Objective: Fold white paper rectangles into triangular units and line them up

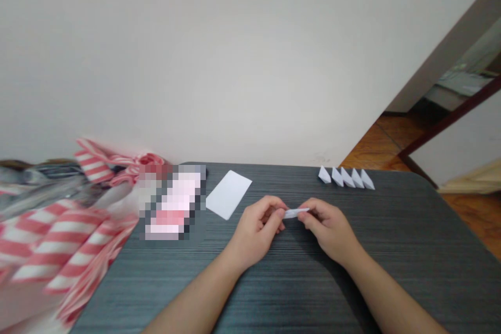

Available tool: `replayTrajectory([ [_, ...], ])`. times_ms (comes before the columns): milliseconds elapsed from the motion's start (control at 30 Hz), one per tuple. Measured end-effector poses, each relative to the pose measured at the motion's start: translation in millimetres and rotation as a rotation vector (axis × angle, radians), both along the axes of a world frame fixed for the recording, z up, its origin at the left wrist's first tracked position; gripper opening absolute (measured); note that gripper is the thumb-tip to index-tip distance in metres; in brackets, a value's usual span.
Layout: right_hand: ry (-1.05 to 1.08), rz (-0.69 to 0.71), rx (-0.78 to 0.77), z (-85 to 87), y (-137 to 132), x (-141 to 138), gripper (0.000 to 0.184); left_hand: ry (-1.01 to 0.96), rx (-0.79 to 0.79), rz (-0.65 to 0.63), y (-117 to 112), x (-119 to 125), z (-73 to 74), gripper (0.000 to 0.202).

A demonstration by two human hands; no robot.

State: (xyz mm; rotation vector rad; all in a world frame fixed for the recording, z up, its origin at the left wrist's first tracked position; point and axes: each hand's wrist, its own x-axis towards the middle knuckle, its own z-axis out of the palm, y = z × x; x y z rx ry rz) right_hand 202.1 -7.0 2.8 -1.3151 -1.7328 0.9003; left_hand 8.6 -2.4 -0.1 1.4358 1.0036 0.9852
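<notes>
paper strip [296, 213] on table [391, 271] centre | sheet [228, 194] behind-left | row of folded pieces [346, 177], perhaps five, behind-right | cloth [58, 250] at left edge

Striped cloth [58, 250], white sheet [229, 194], folded pieces [346, 177] (five, in a row)

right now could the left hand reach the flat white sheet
Probably yes: the white sheet lies flat just beyond the left hand with only bare tabletop between, though that hand is pinching a folded paper strip.
</notes>
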Motion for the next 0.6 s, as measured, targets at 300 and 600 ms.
replayTrajectory([
  [300, -0.040, 0.078, 0.062, 2.0, 0.7, -0.9, 0.011, 0.180, 0.154, -0.021, 2.1, -2.0, -2.5, 0.016],
  [600, -0.026, 0.104, 0.098, 2.6, -0.4, -0.6, 0.010, 0.267, 0.208, -0.047, 2.7, -2.4, 2.1, 0.017],
])
